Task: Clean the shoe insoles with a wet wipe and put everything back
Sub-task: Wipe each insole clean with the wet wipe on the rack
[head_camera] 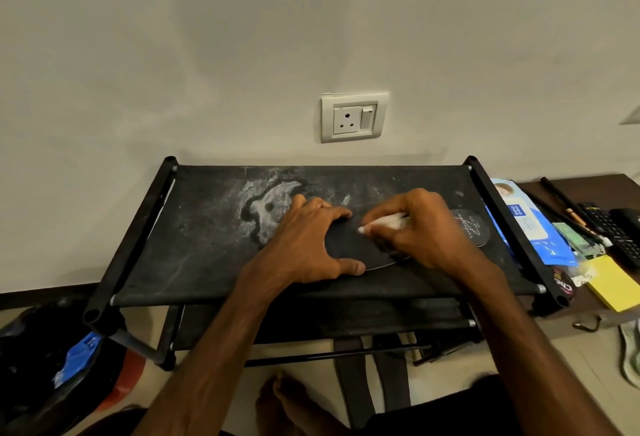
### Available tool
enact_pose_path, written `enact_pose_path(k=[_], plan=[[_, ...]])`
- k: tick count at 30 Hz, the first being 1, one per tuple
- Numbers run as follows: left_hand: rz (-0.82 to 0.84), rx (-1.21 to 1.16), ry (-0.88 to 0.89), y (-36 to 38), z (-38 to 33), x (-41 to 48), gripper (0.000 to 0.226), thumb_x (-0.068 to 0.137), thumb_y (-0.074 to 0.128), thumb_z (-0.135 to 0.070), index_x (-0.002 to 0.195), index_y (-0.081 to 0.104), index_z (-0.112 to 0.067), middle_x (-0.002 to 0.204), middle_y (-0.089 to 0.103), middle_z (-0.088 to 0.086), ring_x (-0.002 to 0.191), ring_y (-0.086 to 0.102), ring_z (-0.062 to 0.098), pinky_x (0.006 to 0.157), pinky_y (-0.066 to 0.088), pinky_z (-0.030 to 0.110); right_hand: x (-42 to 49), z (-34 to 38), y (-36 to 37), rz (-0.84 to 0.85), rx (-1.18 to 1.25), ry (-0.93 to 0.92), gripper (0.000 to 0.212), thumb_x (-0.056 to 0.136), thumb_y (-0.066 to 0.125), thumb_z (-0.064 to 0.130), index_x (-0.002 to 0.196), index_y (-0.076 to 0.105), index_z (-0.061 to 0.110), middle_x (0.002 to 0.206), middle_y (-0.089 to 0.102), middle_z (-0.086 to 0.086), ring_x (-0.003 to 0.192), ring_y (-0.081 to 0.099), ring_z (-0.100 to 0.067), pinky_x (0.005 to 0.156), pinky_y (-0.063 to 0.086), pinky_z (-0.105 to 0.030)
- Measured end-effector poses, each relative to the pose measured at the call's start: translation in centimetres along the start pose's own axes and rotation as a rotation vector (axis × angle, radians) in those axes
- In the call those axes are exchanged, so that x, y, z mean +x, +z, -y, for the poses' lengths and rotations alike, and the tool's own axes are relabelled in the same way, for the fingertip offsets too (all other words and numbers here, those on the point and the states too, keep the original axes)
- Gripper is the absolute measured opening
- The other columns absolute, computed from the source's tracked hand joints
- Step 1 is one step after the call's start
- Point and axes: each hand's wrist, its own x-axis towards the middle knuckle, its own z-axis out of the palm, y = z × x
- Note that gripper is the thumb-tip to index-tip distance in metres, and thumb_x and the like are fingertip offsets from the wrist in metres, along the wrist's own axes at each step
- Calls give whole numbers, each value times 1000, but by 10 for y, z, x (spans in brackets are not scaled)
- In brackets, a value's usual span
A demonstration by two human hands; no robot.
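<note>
A black insole [349,245] lies on the black fabric top of a low shoe rack [207,245]. My left hand [308,241] lies across its left end, fingers spread over the far edge and thumb at the near edge, holding it down. My right hand [415,227] grips a crumpled white wet wipe [384,222] and presses it on the insole. A second dark insole [472,229] with a pale line pattern lies just right of my right hand, partly hidden by it.
A blue wet wipe pack [530,227] lies off the rack's right rail, beside a yellow pad [613,283], a remote [606,227] and pens on a brown surface. A black bag [41,366] sits at lower left. Bare feet [287,401] are below the rack. A wall socket [353,117] is above.
</note>
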Motion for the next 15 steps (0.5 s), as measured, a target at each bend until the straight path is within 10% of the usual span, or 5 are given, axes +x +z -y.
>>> enact_pose_path(k=[15], plan=[[56, 17, 3, -7, 4, -3, 95, 68, 76, -73, 147, 40, -34, 134, 44, -6, 116, 28, 11, 95, 29, 29, 13, 4, 6, -4, -68, 29, 19, 87, 79, 15, 99, 82, 30, 93, 76, 9, 82, 67, -4, 71, 48, -8]])
